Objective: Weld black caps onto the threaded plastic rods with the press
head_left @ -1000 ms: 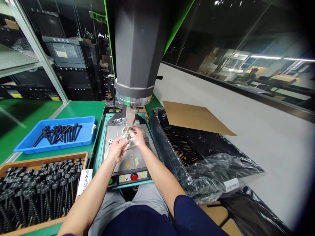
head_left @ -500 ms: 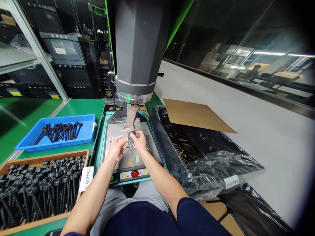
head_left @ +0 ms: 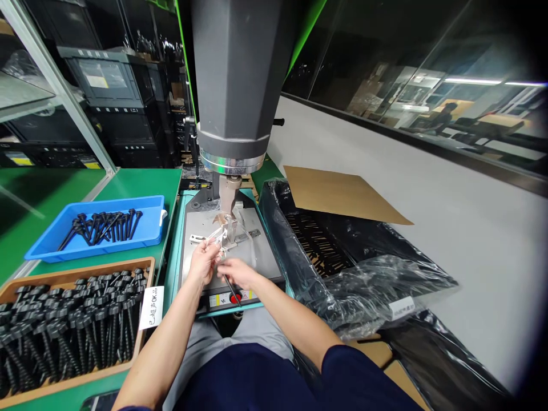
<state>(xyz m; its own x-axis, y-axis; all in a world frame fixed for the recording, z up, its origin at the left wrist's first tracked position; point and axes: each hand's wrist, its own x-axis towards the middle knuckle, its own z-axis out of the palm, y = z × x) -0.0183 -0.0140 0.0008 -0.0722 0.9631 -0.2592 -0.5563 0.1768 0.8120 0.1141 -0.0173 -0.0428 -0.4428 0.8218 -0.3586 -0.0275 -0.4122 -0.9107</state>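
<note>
Two hands are working together over the grey plate [head_left: 252, 257] of a press. The left hand [head_left: 203, 264] is pinching a crumpled clear bag [head_left: 219, 235] between its fingertips, holding it just above the plate and in front of the horn [head_left: 228, 197] that is hanging down from the machine's big grey head [head_left: 233, 80]. The right hand [head_left: 237, 272] is lying just beside the left, its fingers closing on a thin black pin [head_left: 230, 288] whose lower end is pointing back over the red button [head_left: 234, 297] on the front panel. Whether the pin is wholly clear of the bag cannot be told, since the film is glinting and blurring there.

Left of the press, on the green bench [head_left: 128, 185], a blue tray [head_left: 51, 242] is holding a small loose bundle of black pins. Nearer the person, a wooden tray [head_left: 143, 264] is carrying many more black pins standing packed close together, and a white label [head_left: 152, 306] is hanging at its right edge.

Right of the press, a black bag [head_left: 372, 285] is lying open, showing rows of dark parts inside, with a white tag [head_left: 402, 308] on its glossy film. Behind it, a cardboard sheet [head_left: 338, 194] is resting flat. Dark crates [head_left: 107, 85] are sitting stacked at the back on the left.
</note>
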